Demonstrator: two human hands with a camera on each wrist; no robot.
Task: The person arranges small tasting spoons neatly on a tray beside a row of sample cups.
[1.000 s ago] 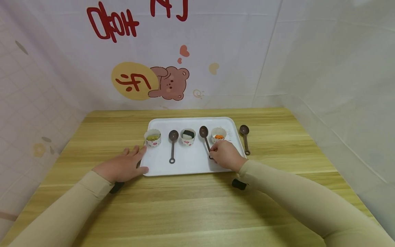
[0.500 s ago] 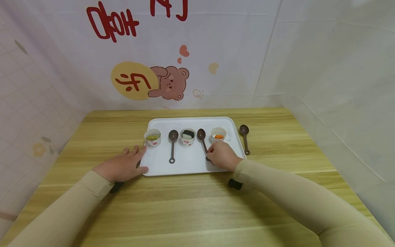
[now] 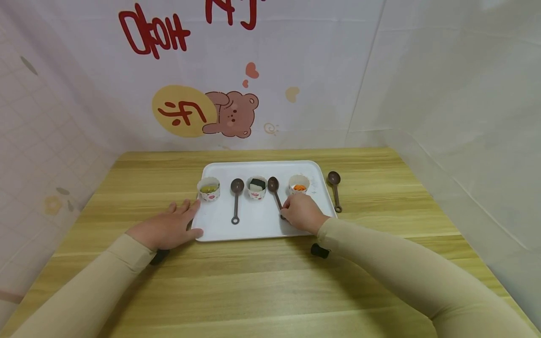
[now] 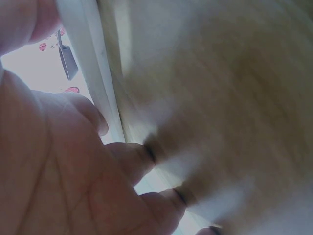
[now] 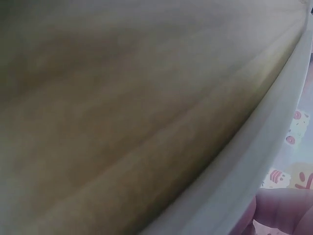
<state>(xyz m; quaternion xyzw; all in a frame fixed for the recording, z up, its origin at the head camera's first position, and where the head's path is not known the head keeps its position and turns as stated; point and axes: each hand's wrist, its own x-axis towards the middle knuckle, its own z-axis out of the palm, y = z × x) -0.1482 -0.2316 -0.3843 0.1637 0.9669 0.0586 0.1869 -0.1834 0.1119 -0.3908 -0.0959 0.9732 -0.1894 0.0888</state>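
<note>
Person's wearing long, snug, plain beige sleeves: L sleeve (image 3: pixel 84 291), nearer L edge of desk (image 3: pixel 236 291), is showing a cuff band behind L hand (image 3: pixel 166 229); R sleeve (image 3: pixel 390 256), nearer R edge, is creasing approx. at elbow; sm. blk. L piece (image 3: pixel 160 257) & R piece (image 3: pixel 320 251) are peeking out under wrists

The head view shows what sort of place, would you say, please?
Probably a screened-off work booth: a wood-grained table, a cartoon-printed sheet behind it, and a white tray of cups and spoons.
</note>
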